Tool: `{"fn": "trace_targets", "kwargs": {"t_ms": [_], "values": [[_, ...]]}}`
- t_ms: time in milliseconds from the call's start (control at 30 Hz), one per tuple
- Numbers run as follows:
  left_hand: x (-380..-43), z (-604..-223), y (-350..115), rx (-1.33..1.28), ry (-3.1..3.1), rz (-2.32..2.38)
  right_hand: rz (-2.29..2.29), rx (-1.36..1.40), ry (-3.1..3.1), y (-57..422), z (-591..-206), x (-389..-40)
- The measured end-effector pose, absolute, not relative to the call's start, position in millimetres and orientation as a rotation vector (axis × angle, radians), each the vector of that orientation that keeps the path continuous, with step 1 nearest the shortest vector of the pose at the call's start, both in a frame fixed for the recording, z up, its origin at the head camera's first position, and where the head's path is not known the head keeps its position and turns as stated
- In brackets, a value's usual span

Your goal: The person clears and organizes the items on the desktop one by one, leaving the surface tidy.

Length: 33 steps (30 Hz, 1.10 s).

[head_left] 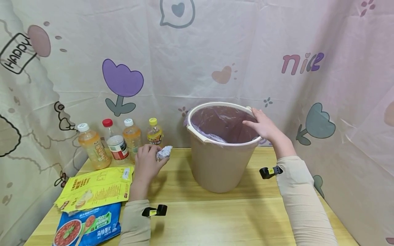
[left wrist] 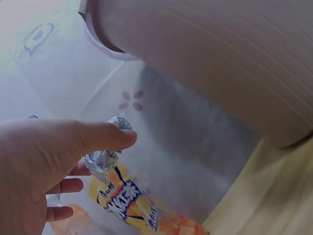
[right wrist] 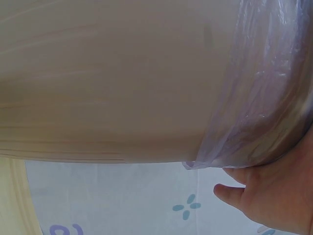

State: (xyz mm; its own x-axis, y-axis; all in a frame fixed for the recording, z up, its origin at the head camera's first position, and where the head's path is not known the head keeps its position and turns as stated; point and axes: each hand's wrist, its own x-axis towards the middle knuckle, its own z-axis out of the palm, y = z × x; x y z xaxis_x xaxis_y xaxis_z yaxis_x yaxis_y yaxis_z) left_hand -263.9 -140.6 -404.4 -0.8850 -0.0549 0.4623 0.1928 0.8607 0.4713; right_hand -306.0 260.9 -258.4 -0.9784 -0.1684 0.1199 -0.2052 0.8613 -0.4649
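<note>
My left hand [head_left: 147, 162] pinches a crumpled silvery wrapper [head_left: 164, 153] between thumb and fingers, left of the bin. In the left wrist view the thumb lies across this wrapper [left wrist: 105, 159], with a yellow-labelled bottle [left wrist: 129, 200] behind it. A beige trash bin [head_left: 220, 167] stands upright on the table, lined with a translucent purple bag [head_left: 215, 119] folded over its rim. My right hand [head_left: 266, 128] holds the bin's right rim, its thumb over the opening and fingers outside. The right wrist view shows fingertips beside the bag's edge [right wrist: 220, 142].
Behind and left of my left hand stand an orange bottle [head_left: 95, 147], a red-capped bottle [head_left: 117, 145], a white-capped bottle [head_left: 131, 133] and a yellow-capped bottle [head_left: 154, 132]. A yellow packet [head_left: 98, 186] overlaps a blue packet [head_left: 104, 225] on the wooden table [head_left: 209, 218]. A printed curtain [head_left: 197, 51] hangs behind.
</note>
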Motion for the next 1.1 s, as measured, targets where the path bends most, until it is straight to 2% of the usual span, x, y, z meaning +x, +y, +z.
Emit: {"fn": "trace_targets", "kwargs": {"t_ms": [433,1100], "values": [[-259,-382,-133,-0.162,-2.423,-0.673,0.758,0.303,-2.954,258,-257,-308],[-267,-323,-114,-0.299,-2.249,-0.585,0.775,0.289,-2.950,259,-257,-306]]}}
